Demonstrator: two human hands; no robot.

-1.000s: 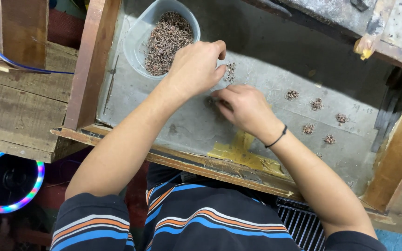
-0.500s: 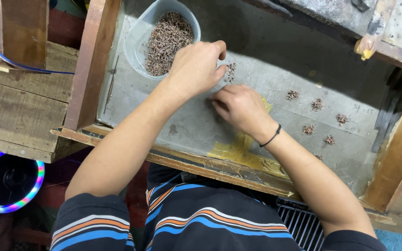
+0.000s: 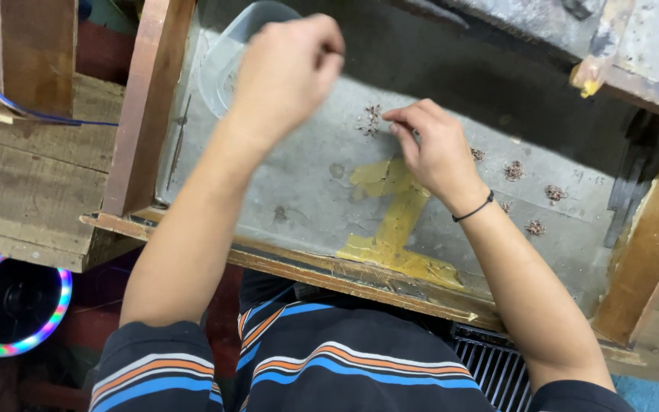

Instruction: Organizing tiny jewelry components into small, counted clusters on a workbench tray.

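1. Left hand (image 3: 287,69): raised over the clear plastic bowl (image 3: 219,65), fingers curled together; whether it pinches anything cannot be told.
2. Right hand (image 3: 436,149): resting on the grey surface (image 3: 299,191), fingertips (image 3: 397,122) drawn together at a small heap of brown bits (image 3: 372,120).
3. Four more small heaps (image 3: 514,169): set out in a group to the right of the wrist, apart from each other.
4. Yellow tape patch (image 3: 390,229): stuck on the surface, below the right hand.
5. Wooden frame (image 3: 143,107): borders the surface.
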